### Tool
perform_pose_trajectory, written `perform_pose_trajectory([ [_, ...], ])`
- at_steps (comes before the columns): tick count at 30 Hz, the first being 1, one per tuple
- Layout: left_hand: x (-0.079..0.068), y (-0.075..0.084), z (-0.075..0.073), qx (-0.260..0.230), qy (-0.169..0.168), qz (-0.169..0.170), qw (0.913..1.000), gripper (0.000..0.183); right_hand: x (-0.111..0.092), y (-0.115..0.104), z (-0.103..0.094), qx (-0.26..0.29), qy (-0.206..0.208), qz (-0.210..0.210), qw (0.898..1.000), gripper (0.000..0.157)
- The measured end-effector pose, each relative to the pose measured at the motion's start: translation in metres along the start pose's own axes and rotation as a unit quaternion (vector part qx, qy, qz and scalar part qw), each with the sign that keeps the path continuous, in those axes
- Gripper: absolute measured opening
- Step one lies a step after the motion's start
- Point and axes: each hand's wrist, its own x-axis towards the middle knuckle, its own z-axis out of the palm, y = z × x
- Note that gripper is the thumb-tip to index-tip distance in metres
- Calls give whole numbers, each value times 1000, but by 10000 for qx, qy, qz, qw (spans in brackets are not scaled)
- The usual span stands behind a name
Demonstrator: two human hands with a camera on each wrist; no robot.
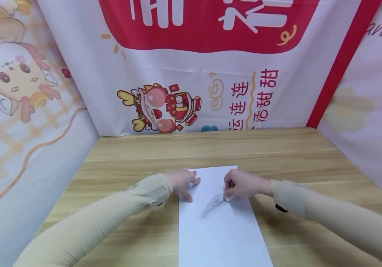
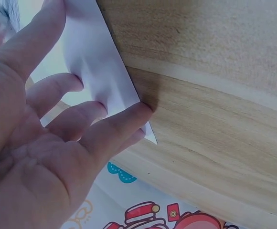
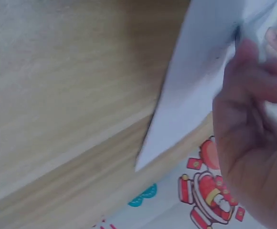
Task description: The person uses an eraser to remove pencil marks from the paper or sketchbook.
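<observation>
A long white sheet of paper (image 1: 222,241) lies on the wooden table, with a slanted patch of grey pencil marks (image 1: 212,205) on its upper part. At the sheet's upper left edge, my left hand (image 1: 181,182) rests with fingers spread, its fingertips touching the paper in the left wrist view. On the right side of the marks, my right hand (image 1: 242,183) pinches a small whitish eraser (image 3: 247,34) with a dark end, held against the paper. Fingers cover most of the eraser, and the right hand is blurred in the right wrist view.
The wooden table (image 1: 137,148) runs back to a printed white-and-red cloth (image 1: 184,66). More patterned cloth hangs at the left (image 1: 17,122) and right (image 1: 361,96) sides. Both forearms wear pale sleeves (image 1: 111,211).
</observation>
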Motion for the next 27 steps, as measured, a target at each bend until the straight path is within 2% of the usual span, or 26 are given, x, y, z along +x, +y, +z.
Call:
perform_pose_trajectory([
  [3, -1, -1, 1, 40, 8, 37, 10000, 74, 2, 0, 1, -230, 300, -58, 9993, 19],
  [8, -1, 1, 2, -98, 3, 24, 9999, 73, -4, -6, 3, -84, -168, 15, 9998, 22],
  [10, -1, 1, 2, -61, 2, 27, 10000, 73, -2, -5, 2, -76, -105, 11, 9999, 21],
  [13, 0, 0, 0, 36, 3, 43, 10000, 73, 2, -1, 1, -190, 245, -115, 9995, 20],
  [19, -1, 0, 0, 40, -69, -32, 10000, 73, -1, 2, 2, 238, -240, 22, 9994, 20],
  [24, -2, 0, 0, 70, -29, -43, 10000, 72, 2, 1, 2, -15, 222, -114, 9997, 20],
  [27, -2, 0, -1, 33, -21, -24, 10000, 72, -1, -1, 2, 82, -82, -90, 9999, 21],
])
